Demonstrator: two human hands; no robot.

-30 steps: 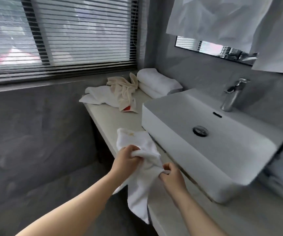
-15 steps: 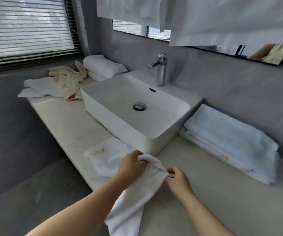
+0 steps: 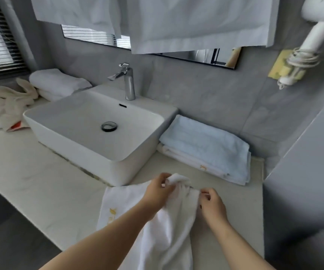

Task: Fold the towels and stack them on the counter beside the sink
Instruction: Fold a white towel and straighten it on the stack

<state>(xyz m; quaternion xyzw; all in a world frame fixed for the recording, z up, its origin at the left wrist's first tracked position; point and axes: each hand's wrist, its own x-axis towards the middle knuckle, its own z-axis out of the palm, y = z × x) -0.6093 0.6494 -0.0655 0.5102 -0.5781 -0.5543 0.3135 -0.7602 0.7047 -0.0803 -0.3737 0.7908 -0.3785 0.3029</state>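
While the pale worktop [image 3: 40,182] fills most of the shot, the white sink [image 3: 91,152] sits on it mid-frame, and a folded stack [image 3: 206,145], blue on top of white, lies just right of the sink against the wall. Nearer the camera a white towel [image 3: 167,230] with a yellow mark lies partly on the worktop and hangs off its front edge. Left hand [image 3: 157,191] pinches its bunched top corner, right hand [image 3: 211,205] pinches the edge just beside it, fingers curled on both hands

Soft white terry towel [image 3: 163,227], glossy ceramic sink [image 3: 91,152], shiny chrome faucet [image 3: 129,84], matt counter [image 3: 30,182]
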